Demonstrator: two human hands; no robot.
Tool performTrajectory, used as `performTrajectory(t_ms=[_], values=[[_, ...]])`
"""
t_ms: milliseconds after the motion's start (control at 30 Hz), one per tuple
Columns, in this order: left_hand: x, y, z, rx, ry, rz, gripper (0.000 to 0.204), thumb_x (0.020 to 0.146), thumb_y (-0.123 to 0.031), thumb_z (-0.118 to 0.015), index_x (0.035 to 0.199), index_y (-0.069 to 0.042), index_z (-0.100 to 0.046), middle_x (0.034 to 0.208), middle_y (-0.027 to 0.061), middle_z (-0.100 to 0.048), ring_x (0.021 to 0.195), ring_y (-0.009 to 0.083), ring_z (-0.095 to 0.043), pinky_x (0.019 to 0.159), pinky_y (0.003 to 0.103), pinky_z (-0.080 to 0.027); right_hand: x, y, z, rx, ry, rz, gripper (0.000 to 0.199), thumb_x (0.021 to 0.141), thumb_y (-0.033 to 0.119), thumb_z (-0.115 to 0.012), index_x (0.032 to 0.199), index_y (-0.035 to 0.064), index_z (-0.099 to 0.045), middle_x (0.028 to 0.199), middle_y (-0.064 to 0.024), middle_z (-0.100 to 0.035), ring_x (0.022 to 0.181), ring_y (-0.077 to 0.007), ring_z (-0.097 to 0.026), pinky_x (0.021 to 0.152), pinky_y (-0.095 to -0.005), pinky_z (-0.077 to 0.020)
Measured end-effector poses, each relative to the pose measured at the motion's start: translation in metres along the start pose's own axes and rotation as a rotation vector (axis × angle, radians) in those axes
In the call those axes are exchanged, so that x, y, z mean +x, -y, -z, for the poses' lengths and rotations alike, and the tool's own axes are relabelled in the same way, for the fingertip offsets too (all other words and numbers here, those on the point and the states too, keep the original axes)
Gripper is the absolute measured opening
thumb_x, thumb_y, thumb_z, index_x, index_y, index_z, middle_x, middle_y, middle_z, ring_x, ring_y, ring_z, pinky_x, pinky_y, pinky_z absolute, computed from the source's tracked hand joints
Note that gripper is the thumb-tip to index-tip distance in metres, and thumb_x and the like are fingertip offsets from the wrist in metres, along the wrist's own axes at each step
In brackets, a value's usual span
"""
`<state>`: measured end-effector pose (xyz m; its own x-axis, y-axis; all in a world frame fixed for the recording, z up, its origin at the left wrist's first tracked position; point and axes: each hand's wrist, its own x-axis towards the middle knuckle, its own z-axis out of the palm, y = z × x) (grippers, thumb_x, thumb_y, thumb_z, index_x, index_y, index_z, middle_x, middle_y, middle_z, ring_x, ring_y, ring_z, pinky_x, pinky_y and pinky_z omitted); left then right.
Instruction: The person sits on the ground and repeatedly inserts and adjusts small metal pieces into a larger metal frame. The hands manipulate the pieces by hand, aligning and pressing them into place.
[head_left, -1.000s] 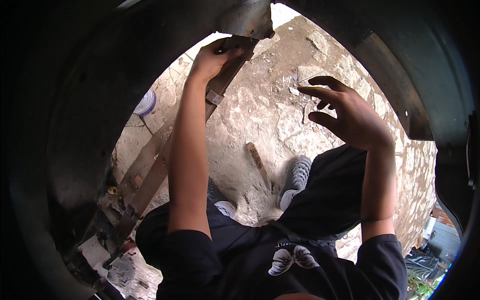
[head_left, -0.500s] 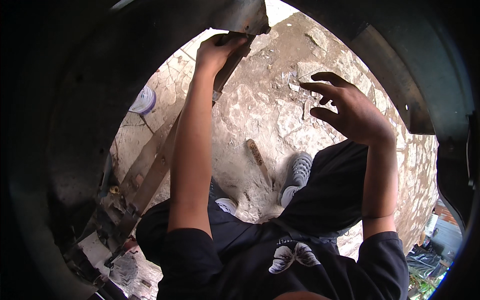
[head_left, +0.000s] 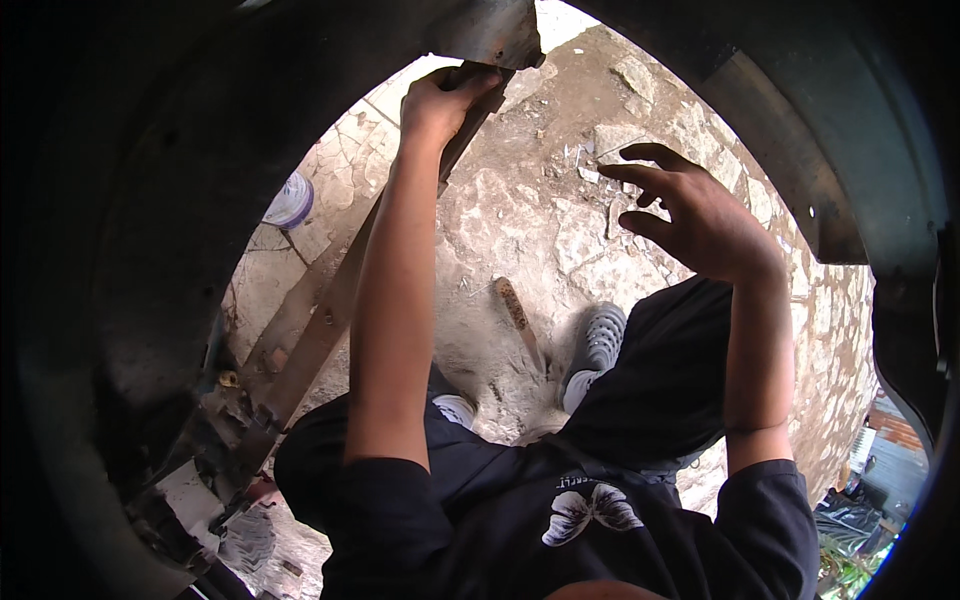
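My left hand reaches up to the top of the view, its fingers wrapped round the far end of a long brown metal bar. Just above it a dark metal piece hangs down and hides some of the fingertips. The bar slants from there down to the lower left, partly behind my left forearm. On the right, my right hand hovers over the ground with fingers apart and slightly curled; nothing is in it. A tool with a rusty, worn handle lies on the ground between my feet.
Dark curved metal surrounds the view, with a bent panel at the right. A white and purple bucket stands at left on the cracked stone paving. Metal parts crowd the lower left; corrugated sheet is at lower right.
My left forearm has shifted slightly to the right, the hand still on the bar. My right hand stays almost where it was.
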<state>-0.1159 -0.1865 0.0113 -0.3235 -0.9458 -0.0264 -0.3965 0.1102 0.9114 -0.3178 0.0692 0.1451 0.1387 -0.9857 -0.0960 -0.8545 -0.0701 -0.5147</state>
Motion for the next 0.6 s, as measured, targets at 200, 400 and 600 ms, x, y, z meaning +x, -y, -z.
performTrajectory(t_ms=[200,400,600], values=[[-0.004,0.01,0.017,-0.347,0.189,-0.128,0.042,0.084,-0.025,-0.088,0.113,0.004,-0.075,0.102,0.0106,-0.078,0.091,0.0132,-0.071,0.086,0.027,-0.055,-0.001,-0.005,-0.002,-0.06,0.015,0.029,0.043,0.097,0.021,-0.07,0.137,0.0087,-0.061,0.128,-0.0226,-0.066,0.103,-0.0395,-0.07,0.093,-0.0483,-0.0544],[-0.008,0.007,0.001,-0.032,-0.009,-0.088,0.063,0.076,-0.054,-0.087,0.11,-0.002,-0.079,0.099,0.0096,-0.079,0.085,0.0185,-0.074,0.082,0.031,-0.055,-0.006,-0.006,-0.007,-0.073,0.062,-0.034,0.047,0.096,0.018,-0.072,0.141,0.0123,-0.061,0.141,-0.0202,-0.059,0.102,-0.0327,-0.073,0.091,-0.0424,-0.057],[-0.002,0.02,0.012,-0.349,0.203,-0.161,0.071,0.073,-0.058,-0.088,0.113,0.0,-0.078,0.101,0.0105,-0.079,0.093,0.0186,-0.074,0.086,0.033,-0.056,-0.008,-0.011,-0.005,-0.112,0.024,0.031,0.048,0.095,0.017,-0.072,0.142,0.0138,-0.061,0.142,-0.0207,-0.058,0.102,-0.033,-0.073,0.091,-0.0429,-0.0568]])
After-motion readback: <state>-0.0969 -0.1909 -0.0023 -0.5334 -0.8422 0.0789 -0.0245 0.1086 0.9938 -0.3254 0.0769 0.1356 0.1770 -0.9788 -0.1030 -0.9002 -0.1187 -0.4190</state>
